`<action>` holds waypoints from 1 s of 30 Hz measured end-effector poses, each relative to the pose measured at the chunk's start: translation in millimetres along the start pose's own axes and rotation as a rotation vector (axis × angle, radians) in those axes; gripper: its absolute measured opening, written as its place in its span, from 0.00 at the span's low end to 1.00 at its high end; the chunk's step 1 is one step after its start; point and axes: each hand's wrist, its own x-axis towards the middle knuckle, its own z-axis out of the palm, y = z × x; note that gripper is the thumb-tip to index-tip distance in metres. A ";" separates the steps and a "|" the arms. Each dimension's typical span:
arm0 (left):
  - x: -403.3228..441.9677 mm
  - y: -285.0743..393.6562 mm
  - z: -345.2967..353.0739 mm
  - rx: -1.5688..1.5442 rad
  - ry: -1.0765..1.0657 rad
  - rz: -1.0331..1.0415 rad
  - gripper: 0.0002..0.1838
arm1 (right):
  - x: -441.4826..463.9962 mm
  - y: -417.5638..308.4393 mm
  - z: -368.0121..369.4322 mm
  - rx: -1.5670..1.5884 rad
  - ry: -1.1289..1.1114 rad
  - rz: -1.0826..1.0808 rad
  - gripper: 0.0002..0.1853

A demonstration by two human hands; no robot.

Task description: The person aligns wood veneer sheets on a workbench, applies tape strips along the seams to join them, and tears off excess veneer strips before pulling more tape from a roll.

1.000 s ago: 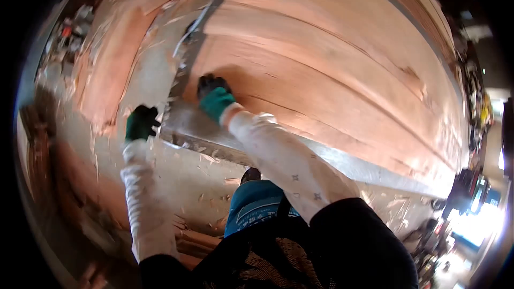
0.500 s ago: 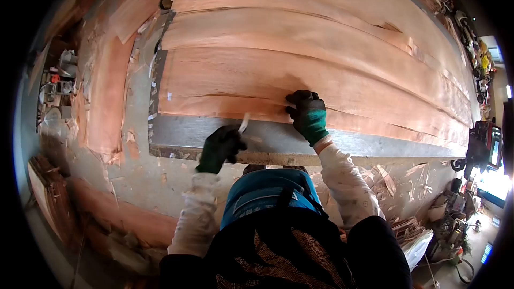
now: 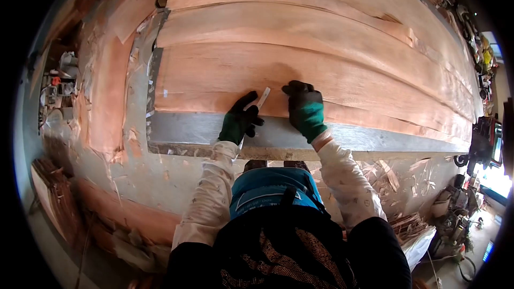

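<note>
Wide sheets of reddish-brown wood veneer (image 3: 214,69) lie on a grey-topped table (image 3: 182,128), with wavy seams between them. My left hand (image 3: 239,120), in a black and green glove, pinches a narrow white strip (image 3: 263,98) that looks like tape. The strip points up and away over the near veneer. To its right, my right hand (image 3: 306,108), gloved the same way, rests over the near veneer with its fingers curled closed. Whether anything is in those fingers is hidden. A small white label-like piece (image 3: 165,93) sits near the veneer's left edge.
Veneer scraps (image 3: 393,176) litter the floor on the near side of the table. Long veneer pieces (image 3: 110,101) lie on the left. A stack of boards (image 3: 53,192) leans at lower left. Machinery (image 3: 455,219) stands at right.
My left hand has moved right and up onto the veneer's edge with the white strip, closer to my right hand. My right hand has shifted slightly, its fingers still curled.
</note>
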 end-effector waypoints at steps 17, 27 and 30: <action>-49.0 -20.3 -122.5 0.342 0.336 -0.007 0.16 | -17.2 -3.1 -19.9 0.147 -0.248 -0.233 0.22; -146.6 -113.9 178.0 0.070 0.515 -0.253 0.13 | -193.9 342.8 -211.2 0.040 0.008 0.168 0.17; -115.9 -98.8 259.5 0.213 0.260 -0.176 0.13 | -197.6 372.9 -202.5 0.031 -0.038 0.131 0.16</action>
